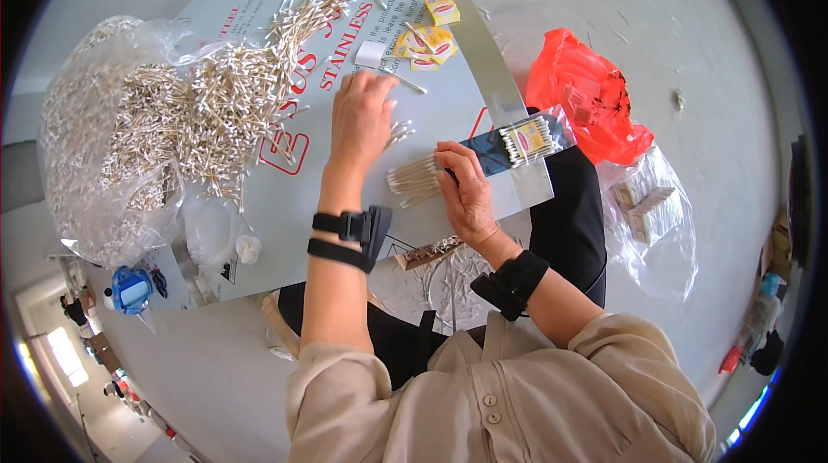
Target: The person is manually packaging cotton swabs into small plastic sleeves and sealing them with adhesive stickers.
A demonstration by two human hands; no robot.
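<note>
My right hand (pixel 464 190) grips a bundle of wooden cotton swabs (pixel 412 180) that is partly inside a clear plastic sleeve (pixel 522 142) with a yellow label. My left hand (pixel 362 116) rests palm down on the grey sheet-metal board (pixel 293 196), fingers spread over a few loose swabs (pixel 400 130). A large heap of loose cotton swabs (pixel 226 105) spills from a clear plastic bag (pixel 95 135) at the left of the board.
Small yellow paper labels (pixel 431 36) and a white slip (pixel 371 53) lie at the board's far side. A red plastic bag (pixel 582 101) and a clear bag with packed swab bundles (pixel 647 209) sit on the floor at right. A blue tape dispenser (pixel 131 289) sits lower left.
</note>
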